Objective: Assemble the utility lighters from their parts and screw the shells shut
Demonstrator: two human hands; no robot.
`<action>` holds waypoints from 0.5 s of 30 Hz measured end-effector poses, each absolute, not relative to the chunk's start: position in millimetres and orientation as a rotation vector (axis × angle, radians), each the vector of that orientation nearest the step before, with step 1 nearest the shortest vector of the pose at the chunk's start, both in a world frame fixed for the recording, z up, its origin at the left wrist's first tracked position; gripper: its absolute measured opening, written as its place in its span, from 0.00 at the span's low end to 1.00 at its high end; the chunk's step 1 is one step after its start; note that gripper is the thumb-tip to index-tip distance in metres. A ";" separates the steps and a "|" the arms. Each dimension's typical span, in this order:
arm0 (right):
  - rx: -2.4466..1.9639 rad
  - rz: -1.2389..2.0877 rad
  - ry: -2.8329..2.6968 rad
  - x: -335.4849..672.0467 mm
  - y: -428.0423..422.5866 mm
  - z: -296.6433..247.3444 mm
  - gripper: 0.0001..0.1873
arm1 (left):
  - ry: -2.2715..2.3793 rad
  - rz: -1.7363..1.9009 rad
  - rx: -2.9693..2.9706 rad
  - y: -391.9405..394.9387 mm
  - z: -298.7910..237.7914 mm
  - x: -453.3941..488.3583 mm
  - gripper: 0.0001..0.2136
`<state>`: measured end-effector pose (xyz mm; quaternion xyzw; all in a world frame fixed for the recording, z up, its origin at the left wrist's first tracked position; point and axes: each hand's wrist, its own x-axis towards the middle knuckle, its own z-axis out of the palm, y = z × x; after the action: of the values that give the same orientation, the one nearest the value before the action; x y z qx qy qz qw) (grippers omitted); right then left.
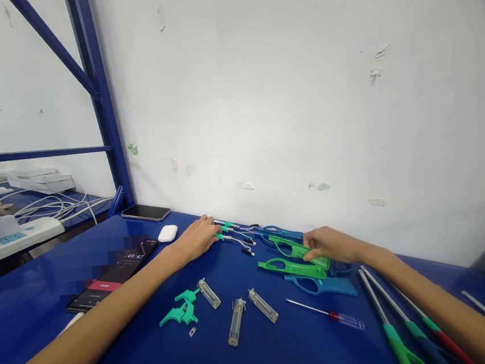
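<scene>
My right hand (pixel 328 245) is closed on a green plastic lighter handle shell (pixel 291 247) at the back of the table. Another green shell (pixel 293 268) and a blue shell (pixel 321 285) lie just in front of it, with more blue shells (pixel 279 231) behind. My left hand (pixel 200 236) rests near the wall, its fingers bent together at the teal-ended metal rods (pixel 226 237) with thin wires. The fingertips are partly hidden, so what they pinch is unclear. Black-tipped wire ends (pixel 249 252) trail to the right of that hand.
Several clear fuel tanks (pixel 237 321), teal triggers (pixel 182 312) and a small metal clip (pixel 192 331) lie in front. A screwdriver (pixel 326 313) lies right of them, near long-nosed lighters (pixel 397 339). Phones (pixel 116 274) and a white case (pixel 167 233) sit left. A blue frame post (pixel 106 103) stands behind.
</scene>
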<state>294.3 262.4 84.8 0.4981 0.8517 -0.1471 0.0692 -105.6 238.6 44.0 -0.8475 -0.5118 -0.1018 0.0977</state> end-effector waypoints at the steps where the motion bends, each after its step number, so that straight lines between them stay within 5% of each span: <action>1: 1.518 -0.425 2.591 294.2 260.6 88.2 0.18 | -1.512 -0.305 -2.510 238.7 44.1 -106.1 0.17; 15: 1.384 -0.768 2.906 271.9 112.1 103.6 0.13 | -1.299 -0.840 -2.491 185.8 97.9 -93.5 0.14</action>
<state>271.9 112.1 103.6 0.4167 0.8752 -0.2312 -0.0836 -93.5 185.8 97.9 -0.8449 -0.4404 -0.2851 0.1046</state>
